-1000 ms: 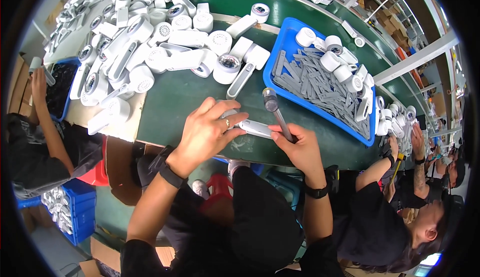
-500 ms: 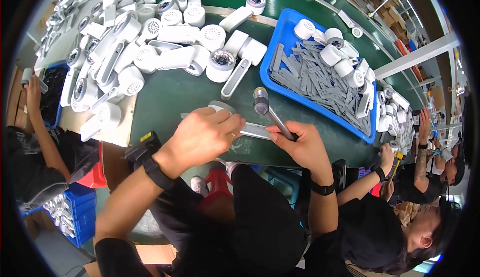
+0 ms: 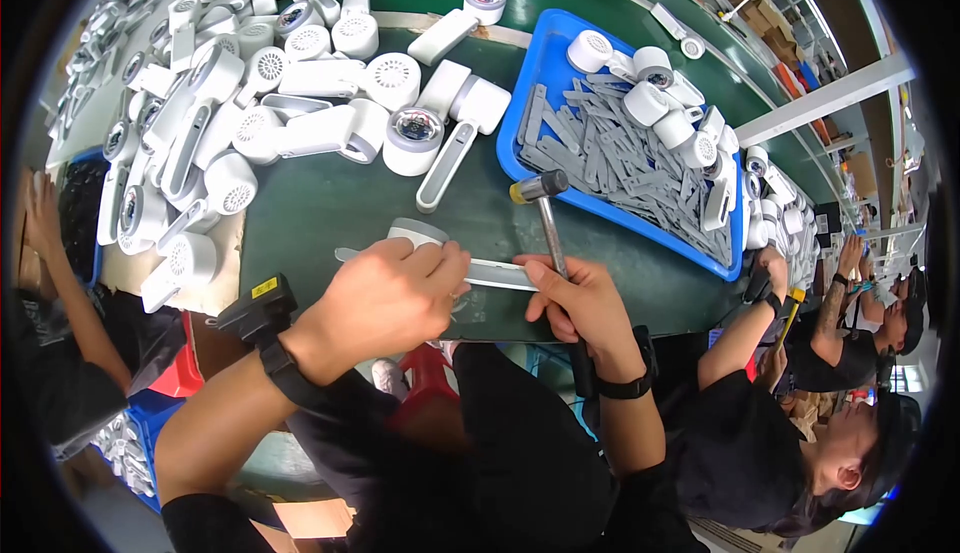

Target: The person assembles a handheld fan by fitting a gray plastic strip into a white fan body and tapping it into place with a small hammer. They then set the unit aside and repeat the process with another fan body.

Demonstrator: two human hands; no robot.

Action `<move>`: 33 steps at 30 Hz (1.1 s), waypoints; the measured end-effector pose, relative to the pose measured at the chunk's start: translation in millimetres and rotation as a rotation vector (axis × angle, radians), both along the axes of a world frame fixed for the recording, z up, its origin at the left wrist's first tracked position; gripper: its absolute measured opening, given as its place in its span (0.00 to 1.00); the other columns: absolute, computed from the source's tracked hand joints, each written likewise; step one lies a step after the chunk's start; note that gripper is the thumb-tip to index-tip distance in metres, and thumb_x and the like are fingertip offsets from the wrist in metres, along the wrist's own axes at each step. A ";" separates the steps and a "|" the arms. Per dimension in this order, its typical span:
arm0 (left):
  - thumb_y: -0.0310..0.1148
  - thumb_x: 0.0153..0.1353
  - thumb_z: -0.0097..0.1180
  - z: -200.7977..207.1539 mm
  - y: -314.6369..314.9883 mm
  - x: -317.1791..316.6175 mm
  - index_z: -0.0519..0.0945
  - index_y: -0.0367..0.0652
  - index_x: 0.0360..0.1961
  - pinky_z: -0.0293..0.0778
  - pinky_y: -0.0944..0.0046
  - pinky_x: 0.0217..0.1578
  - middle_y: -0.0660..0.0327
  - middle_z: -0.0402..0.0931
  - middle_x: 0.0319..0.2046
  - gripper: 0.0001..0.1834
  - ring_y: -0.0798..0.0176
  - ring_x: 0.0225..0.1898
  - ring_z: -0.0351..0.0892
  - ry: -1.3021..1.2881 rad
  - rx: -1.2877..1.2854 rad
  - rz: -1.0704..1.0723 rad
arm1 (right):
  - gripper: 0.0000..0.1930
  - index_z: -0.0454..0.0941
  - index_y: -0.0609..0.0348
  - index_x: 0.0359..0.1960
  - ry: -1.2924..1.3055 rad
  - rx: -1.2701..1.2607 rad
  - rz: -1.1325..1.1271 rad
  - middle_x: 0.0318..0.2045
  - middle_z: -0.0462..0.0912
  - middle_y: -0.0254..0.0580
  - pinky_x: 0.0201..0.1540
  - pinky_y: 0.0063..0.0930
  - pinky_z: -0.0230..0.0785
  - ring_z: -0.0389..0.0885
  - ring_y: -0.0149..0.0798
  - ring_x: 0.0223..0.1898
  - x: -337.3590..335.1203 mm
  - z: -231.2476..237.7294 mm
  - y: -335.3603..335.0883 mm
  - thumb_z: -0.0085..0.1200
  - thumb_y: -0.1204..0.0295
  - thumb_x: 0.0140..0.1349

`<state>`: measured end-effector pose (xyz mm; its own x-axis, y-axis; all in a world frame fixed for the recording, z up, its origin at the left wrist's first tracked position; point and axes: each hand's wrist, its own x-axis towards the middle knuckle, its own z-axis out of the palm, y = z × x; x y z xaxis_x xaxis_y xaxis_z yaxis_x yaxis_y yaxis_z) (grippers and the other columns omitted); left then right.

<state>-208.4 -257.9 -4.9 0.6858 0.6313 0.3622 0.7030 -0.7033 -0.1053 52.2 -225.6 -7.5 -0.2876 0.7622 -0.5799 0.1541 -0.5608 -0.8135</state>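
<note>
A white hair-dryer-shaped housing (image 3: 500,274) lies across the near edge of the green table, its round head (image 3: 418,231) beyond my knuckles. My left hand (image 3: 395,298) is closed over the middle of it, fingers curled down and partly hiding it. A grey strip runs along its handle. In my right hand (image 3: 582,305) is a small hammer (image 3: 550,233), its metal shaft upright and its dark and yellowish head above the table. The right thumb also touches the end of the white handle.
A large heap of white housings (image 3: 290,78) covers the table at left. Beyond my right hand stands a blue tray (image 3: 622,245) holding grey strips (image 3: 610,143) and several housings. A co-worker (image 3: 740,443) sits close on the right; another person's arm (image 3: 75,273) is at far left.
The hammer's head has turned sideways, and its grip now shows below my right hand. Both hands have shifted slightly left and down in the picture, along with the whole scene.
</note>
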 end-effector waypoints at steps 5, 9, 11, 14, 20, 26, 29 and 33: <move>0.36 0.55 0.72 -7.2 5.4 -4.3 0.86 0.38 0.41 0.75 0.65 0.31 0.64 0.82 0.42 0.16 0.67 0.33 0.78 -0.090 0.014 -0.019 | 0.20 0.81 0.66 0.58 0.034 -0.018 0.013 0.24 0.86 0.41 0.14 0.18 0.49 0.61 0.18 0.11 -1.2 -4.0 -2.5 0.57 0.62 0.74; 0.37 0.48 0.75 -2.6 12.0 -3.7 0.88 0.43 0.40 0.76 0.64 0.31 0.67 0.83 0.45 0.18 0.66 0.33 0.76 -0.237 -0.008 -0.050 | 0.20 0.81 0.65 0.57 0.026 0.019 -0.010 0.25 0.86 0.41 0.14 0.18 0.49 0.61 0.18 0.11 -0.4 -10.3 -6.1 0.57 0.61 0.74; 0.37 0.47 0.75 1.8 14.6 3.0 0.88 0.46 0.40 0.76 0.64 0.31 0.68 0.83 0.45 0.18 0.66 0.32 0.76 -0.258 -0.016 -0.033 | 0.19 0.81 0.65 0.56 0.014 0.032 -0.021 0.25 0.86 0.41 0.14 0.18 0.50 0.62 0.18 0.10 -2.0 -8.8 -5.4 0.57 0.61 0.74; 0.37 0.46 0.74 0.4 19.4 14.9 0.90 0.51 0.39 0.76 0.64 0.31 0.67 0.84 0.47 0.16 0.66 0.32 0.75 -0.330 -0.009 -0.086 | 0.19 0.82 0.64 0.55 0.008 0.041 -0.026 0.24 0.86 0.41 0.13 0.18 0.50 0.62 0.18 0.10 -2.5 -11.1 -7.0 0.57 0.61 0.75; 0.36 0.51 0.70 -7.0 24.2 21.4 0.90 0.54 0.42 0.75 0.64 0.27 0.68 0.85 0.40 0.14 0.67 0.29 0.75 -0.233 -0.076 -0.130 | 0.19 0.82 0.65 0.55 0.016 0.061 -0.028 0.24 0.86 0.40 0.14 0.18 0.51 0.63 0.18 0.11 -2.3 -13.0 -7.4 0.57 0.62 0.74; 0.33 0.52 0.68 -6.8 23.5 23.6 0.90 0.54 0.41 0.73 0.64 0.25 0.70 0.83 0.36 0.13 0.67 0.27 0.75 -0.183 -0.108 -0.120 | 0.23 0.72 0.65 0.66 0.074 0.199 -0.058 0.21 0.80 0.36 0.14 0.18 0.53 0.62 0.21 0.11 15.3 -13.3 -23.7 0.46 0.61 0.79; 0.33 0.53 0.68 -2.2 21.4 26.1 0.90 0.53 0.41 0.73 0.64 0.25 0.71 0.83 0.35 0.13 0.67 0.27 0.75 -0.169 -0.076 -0.117 | 0.24 0.68 0.65 0.70 0.165 0.241 -0.127 0.19 0.74 0.34 0.14 0.18 0.54 0.61 0.23 0.11 38.8 1.3 -54.0 0.37 0.62 0.82; 0.34 0.53 0.68 -2.6 23.2 24.5 0.90 0.53 0.41 0.73 0.64 0.25 0.72 0.83 0.35 0.12 0.67 0.27 0.74 -0.140 -0.060 -0.121 | 0.24 0.67 0.66 0.70 0.126 0.212 -0.075 0.18 0.69 0.32 0.15 0.19 0.56 0.61 0.23 0.11 49.5 19.5 -75.5 0.35 0.62 0.83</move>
